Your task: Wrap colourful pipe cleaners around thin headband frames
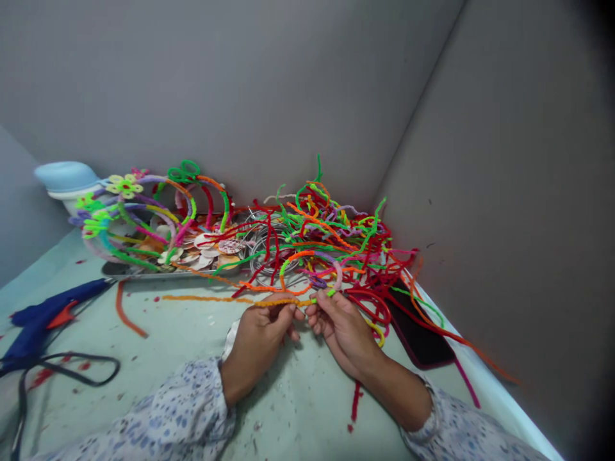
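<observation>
Near the middle of the table, my left hand point(263, 339) pinches an orange-yellow pipe cleaner point(206, 299), whose long free end points left. My right hand point(343, 326) is close beside it, its fingers closed on the bright green part of a multicoloured ring point(302, 253). That ring, wrapped in green, orange, purple and pink, stands up behind my fingertips. The orange-yellow strand runs between both hands and meets the green part at my right fingertips. Just beyond the hands lies an orange pipe cleaner point(254, 287).
A tangled pile of pipe cleaners point(331, 224) lies at the back beside a metal tray point(168, 274) with shells and finished hoops. A blue glue gun point(52, 314) is at left, a dark phone point(423, 333) at right. A blue-lidded container point(70, 179) stands back left.
</observation>
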A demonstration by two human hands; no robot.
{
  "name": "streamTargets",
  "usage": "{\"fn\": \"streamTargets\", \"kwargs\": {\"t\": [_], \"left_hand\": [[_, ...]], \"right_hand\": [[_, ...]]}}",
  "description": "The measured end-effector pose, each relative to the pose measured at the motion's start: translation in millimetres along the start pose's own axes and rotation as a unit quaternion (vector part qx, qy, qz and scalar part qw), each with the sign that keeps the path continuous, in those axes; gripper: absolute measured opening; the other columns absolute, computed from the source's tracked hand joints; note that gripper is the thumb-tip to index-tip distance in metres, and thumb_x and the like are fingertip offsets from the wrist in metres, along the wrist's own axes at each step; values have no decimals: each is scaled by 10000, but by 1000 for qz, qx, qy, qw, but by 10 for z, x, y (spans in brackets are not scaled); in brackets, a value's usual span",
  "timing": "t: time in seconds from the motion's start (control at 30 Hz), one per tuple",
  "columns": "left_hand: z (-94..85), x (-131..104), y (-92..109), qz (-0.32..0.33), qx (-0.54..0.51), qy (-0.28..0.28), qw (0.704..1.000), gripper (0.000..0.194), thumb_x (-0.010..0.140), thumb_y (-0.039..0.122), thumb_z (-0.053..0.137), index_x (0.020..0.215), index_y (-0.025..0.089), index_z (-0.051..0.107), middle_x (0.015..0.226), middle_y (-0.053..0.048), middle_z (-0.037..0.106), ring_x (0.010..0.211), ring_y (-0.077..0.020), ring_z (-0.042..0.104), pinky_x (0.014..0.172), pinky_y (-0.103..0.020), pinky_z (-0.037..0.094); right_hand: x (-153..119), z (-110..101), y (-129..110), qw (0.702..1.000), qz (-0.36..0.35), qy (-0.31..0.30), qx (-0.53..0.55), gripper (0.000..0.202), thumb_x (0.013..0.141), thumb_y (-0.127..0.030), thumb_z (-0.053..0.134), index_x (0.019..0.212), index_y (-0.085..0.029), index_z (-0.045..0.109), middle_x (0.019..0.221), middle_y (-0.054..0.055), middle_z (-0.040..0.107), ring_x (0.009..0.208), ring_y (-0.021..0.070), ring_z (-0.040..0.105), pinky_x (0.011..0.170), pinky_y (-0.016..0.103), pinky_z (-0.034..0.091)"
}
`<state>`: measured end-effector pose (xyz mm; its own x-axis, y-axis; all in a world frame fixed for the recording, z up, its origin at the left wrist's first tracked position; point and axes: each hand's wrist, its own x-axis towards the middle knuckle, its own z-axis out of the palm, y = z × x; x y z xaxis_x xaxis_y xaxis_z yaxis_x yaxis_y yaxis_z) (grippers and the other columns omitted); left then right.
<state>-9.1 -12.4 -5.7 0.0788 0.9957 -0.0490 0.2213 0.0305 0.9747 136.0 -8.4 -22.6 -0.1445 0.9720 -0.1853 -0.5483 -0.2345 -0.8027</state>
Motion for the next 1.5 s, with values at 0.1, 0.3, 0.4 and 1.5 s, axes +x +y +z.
{"fn": "streamTargets", "kwargs": {"t": [0.1, 0.3, 0.4, 1.5], "left_hand": [[1, -13, 3, 10, -5, 0, 1000, 199, 800, 265, 505, 896, 182, 658, 655, -1, 666, 471, -115, 568, 442, -197, 397], [-7, -38, 29, 49, 5, 10, 999, 176, 781, 223, 515, 864, 201, 668, 696, 4, 660, 509, -110, 569, 469, -191, 410], [-5, -48, 30, 42, -12, 10, 999, 157, 781, 244, 533, 867, 203, 658, 728, -2, 667, 516, -109, 569, 461, -187, 410], [-125, -49, 29, 233, 173, -9, 957, 104, 783, 204, 570, 825, 181, 663, 709, -23, 632, 595, -122, 531, 573, -204, 399]], "right_hand": [[-5, 5, -3, 1000, 0, -5, 1, 245, 784, -382, 642, 752, -148, 578, 654, 19, 652, 542, 77, 566, 489, 160, 426], [-9, 16, -11, 1000, 2, 4, 7, 249, 762, -387, 663, 751, -152, 581, 654, 17, 652, 531, 75, 556, 480, 159, 424], [-6, 8, -5, 1000, 2, 3, 11, 237, 773, -377, 656, 754, -153, 581, 653, 17, 652, 532, 73, 557, 480, 155, 425], [-19, 14, -14, 999, 22, 16, 23, 249, 745, -369, 684, 742, -157, 553, 616, 2, 640, 490, 67, 549, 444, 153, 409]]}}
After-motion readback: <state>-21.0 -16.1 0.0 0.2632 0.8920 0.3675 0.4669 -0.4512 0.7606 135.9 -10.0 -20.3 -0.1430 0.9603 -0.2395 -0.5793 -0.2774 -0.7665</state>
